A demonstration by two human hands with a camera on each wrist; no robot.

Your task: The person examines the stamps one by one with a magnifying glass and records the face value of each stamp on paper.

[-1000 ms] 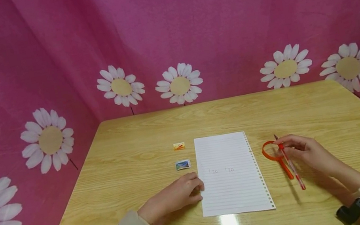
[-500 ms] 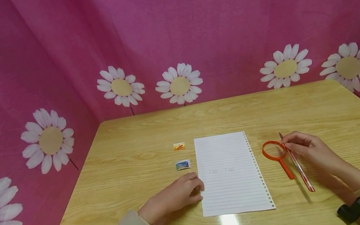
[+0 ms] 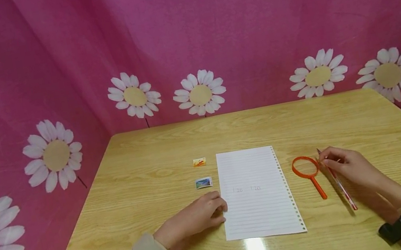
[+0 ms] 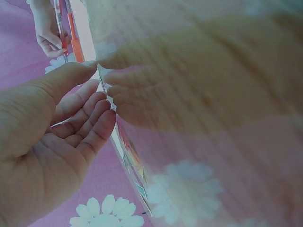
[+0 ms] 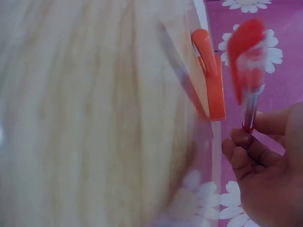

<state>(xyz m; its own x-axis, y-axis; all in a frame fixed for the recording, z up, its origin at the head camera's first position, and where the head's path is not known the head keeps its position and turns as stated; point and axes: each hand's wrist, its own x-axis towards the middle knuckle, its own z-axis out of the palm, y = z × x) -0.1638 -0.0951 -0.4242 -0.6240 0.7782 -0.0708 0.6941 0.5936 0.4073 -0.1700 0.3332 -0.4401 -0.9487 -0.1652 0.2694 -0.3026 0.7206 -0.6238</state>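
My right hand (image 3: 352, 166) pinches a red-and-clear pen (image 3: 342, 190) near its tip end, which points away from me. The pen slants close over the table, right of an orange-red magnifying glass (image 3: 318, 188). In the right wrist view the pen (image 5: 249, 111) stands up from between thumb and fingers. My left hand (image 3: 200, 214) rests with relaxed fingers at the left edge of a lined, hole-punched sheet of paper (image 3: 259, 217) bearing two handwritten "120" marks. The left wrist view shows that hand's loosely bent fingers (image 4: 97, 125) with fingertips at the tabletop.
Two small stamp-like pictures, one yellow (image 3: 199, 162) and one blue (image 3: 204, 183), lie left of the paper. The wooden table (image 3: 149, 152) meets a pink curtain (image 3: 239, 24) with daisies at its back and left.
My right hand has shifted slightly right and carried the pen off the magnifying glass to its right side, lowering it toward the table. The left hand and paper have stayed put.
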